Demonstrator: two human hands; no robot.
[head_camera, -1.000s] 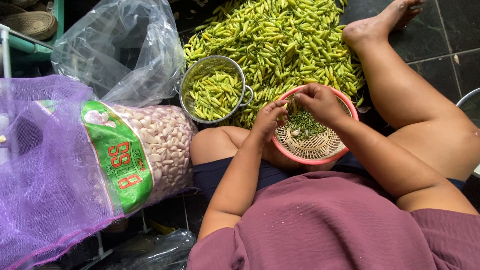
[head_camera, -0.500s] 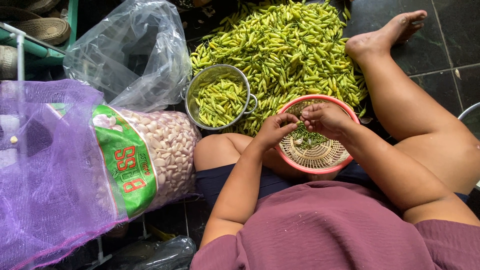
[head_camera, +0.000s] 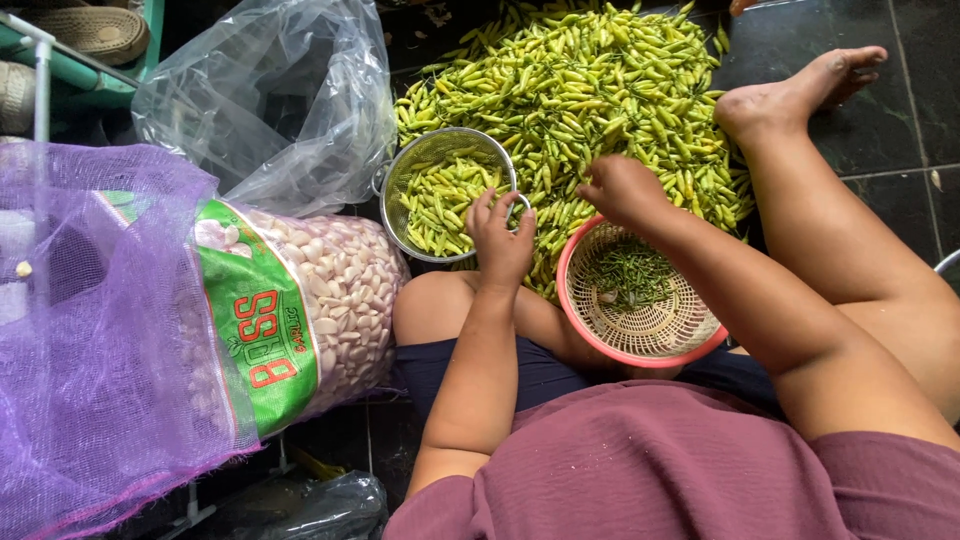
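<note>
Head view shows a seated person on a dark tiled floor (head_camera: 900, 100) beside a large pile of green chillies (head_camera: 590, 90). Left hand (head_camera: 503, 240) rests at the near rim of a metal strainer (head_camera: 445, 190) that holds more chillies; its fingers (head_camera: 482, 212) are spread and open, gripping nothing that can be seen. Right hand (head_camera: 622, 188) lies on the edge of the pile, just above a pink plastic basket (head_camera: 640, 350); its fingers curl downward into the chillies, and whether they close on one cannot be told. The basket sits on the person's lap and contains a small heap of green stems (head_camera: 625, 270).

Handling judgement: each chilli is light, slender and fairly firm, with smooth, somewhat slippery skin. It should bruise or snap if pinched hard. The best hold is probably a light pinch on the body close to the stem end, where the pod is thickest.

To the left lie a purple mesh sack (head_camera: 100, 330) with a green label, filled with peeled garlic cloves (head_camera: 340, 290), and a crumpled clear plastic bag (head_camera: 270, 100).
</note>
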